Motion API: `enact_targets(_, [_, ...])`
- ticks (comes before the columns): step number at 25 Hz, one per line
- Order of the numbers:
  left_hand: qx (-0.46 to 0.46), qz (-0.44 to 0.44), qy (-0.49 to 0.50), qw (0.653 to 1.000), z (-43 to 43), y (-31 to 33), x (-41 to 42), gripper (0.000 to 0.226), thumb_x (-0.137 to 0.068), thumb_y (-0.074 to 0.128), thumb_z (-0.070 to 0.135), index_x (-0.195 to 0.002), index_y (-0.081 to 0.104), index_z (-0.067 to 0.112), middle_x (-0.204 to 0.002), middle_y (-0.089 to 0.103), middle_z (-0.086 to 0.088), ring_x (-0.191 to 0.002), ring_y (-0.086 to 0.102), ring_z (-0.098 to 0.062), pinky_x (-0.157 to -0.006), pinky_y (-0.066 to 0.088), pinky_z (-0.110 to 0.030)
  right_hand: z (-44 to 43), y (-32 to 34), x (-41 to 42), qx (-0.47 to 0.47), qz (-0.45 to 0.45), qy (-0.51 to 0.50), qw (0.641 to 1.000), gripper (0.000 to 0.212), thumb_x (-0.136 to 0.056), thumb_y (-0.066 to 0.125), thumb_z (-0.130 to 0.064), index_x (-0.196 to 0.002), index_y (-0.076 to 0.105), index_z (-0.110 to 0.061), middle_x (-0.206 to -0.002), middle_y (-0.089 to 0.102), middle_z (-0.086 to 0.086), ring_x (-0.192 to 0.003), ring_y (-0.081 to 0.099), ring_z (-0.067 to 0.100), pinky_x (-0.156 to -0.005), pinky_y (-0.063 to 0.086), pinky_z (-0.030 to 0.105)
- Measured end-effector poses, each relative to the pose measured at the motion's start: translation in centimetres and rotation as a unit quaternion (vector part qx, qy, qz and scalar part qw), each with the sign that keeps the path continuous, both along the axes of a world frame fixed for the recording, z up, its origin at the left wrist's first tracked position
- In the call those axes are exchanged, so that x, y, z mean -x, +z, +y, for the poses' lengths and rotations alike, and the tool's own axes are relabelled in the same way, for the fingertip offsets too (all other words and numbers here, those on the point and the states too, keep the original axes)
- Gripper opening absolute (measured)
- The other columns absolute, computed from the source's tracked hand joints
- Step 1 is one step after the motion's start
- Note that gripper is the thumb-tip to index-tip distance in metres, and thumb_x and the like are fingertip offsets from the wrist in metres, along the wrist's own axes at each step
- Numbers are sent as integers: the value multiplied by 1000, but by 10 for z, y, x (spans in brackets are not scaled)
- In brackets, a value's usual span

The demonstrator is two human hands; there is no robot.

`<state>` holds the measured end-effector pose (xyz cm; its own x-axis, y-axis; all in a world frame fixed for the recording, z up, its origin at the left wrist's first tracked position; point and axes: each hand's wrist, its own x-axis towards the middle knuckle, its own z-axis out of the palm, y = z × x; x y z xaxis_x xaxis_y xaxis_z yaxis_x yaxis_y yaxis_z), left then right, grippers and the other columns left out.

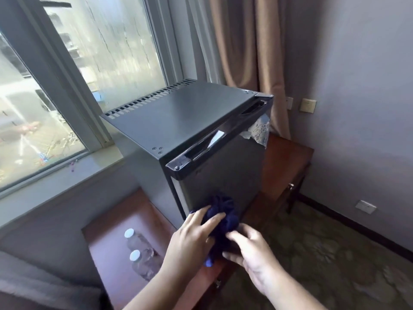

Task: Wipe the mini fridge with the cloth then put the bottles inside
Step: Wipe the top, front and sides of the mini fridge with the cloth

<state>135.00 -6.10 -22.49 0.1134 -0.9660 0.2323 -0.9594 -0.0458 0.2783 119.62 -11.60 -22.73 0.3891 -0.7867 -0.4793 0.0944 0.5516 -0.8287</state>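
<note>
Head view: mini fridge (185, 117) on wooden table (107, 233) by window, door closed. Blue cloth (223, 211) bunched against lower door front. Left hand (190, 238) presses cloth, fingers straight. Right hand (252, 253) grips cloth's lower part, fingers curled. Two bottles (139, 242) upright on table, left of fridge.

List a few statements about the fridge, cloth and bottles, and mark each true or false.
The mini fridge door is shut. True.
The bottles are inside the fridge. False: they stand on the table left of it.
The cloth is dark blue. True.
The cloth lies on the fridge's top. False: the left hand presses it to the lower door, and the right hand grips it.
The bottles have white caps. True.
</note>
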Motion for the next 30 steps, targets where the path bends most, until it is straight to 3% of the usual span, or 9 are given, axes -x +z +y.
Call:
enact_targets(5, [33,84,-10,996,-10,-9,5,64,-73,66,30,-134,56,48,-140,60,13,-116,66,-11,-77,63,-32,-23,-5,-9,50,42,-65,996,30,-89,62,4,-108,63,-20,-112,75,13,-93,74,23,-68,59,36])
enact_targets(8, [119,77,-40,989,-29,57,-2,67,-72,78,22,-131,61,45,-144,60,12,-115,67,-11,-77,63,-33,-48,54,-17,219,19,-92,971,32,-83,57,-2,-103,67,-25,-104,77,8,-95,74,25,-71,60,36])
enact_targets(12, [232,40,-79,969,-52,159,-19,52,-79,73,23,-127,66,42,-139,63,13,-116,66,-12,-87,59,-34,-82,141,-28,434,-18,-106,895,37,-81,59,-1,-112,66,-21,-102,76,2,-98,72,14,-87,57,30])
enact_targets(15, [176,10,-59,983,-84,194,-47,55,-77,78,21,-126,64,44,-134,63,19,-117,64,-14,-93,56,-34,-103,161,-40,509,56,-83,855,36,-91,69,-7,-123,65,-22,-109,73,-6,-102,70,9,-86,58,23])
enact_targets(18, [69,2,-17,997,-124,203,-71,53,-83,75,34,-128,52,49,-125,64,20,-112,64,-15,-92,54,-38,-128,167,-52,570,219,-14,792,48,-88,73,-26,-135,61,-27,-126,58,-9,-105,67,7,-91,54,14])
enact_targets(21, [54,41,-12,998,-153,202,-75,49,-84,75,35,-127,55,47,-118,68,17,-108,65,-11,-93,51,-33,-152,173,-50,585,293,32,756,65,-78,76,-48,-137,55,-30,-131,46,-11,-120,56,12,-107,45,23])
enact_targets(24, [32,93,24,995,-169,211,-65,44,-80,80,36,-118,61,47,-98,73,20,-92,67,0,-82,50,-22,-181,173,-32,612,360,37,703,90,-60,75,-66,-138,45,-31,-142,35,-8,-133,36,14,-114,32,26])
enact_targets(27, [19,194,19,981,-181,223,-31,41,-75,82,32,-110,65,45,-94,77,12,-88,74,-11,-85,59,-38,-212,171,-6,566,279,124,766,91,-59,87,-52,-135,42,-33,-152,38,-9,-140,38,5,-115,36,24])
enact_targets(30, [51,255,5,966,-197,223,26,50,-74,80,28,-117,63,46,-104,78,12,-94,76,-11,-90,59,-43,-238,165,32,485,88,112,863,69,-64,93,-21,-119,53,-35,-111,72,-17,-102,67,-8,-80,52,13])
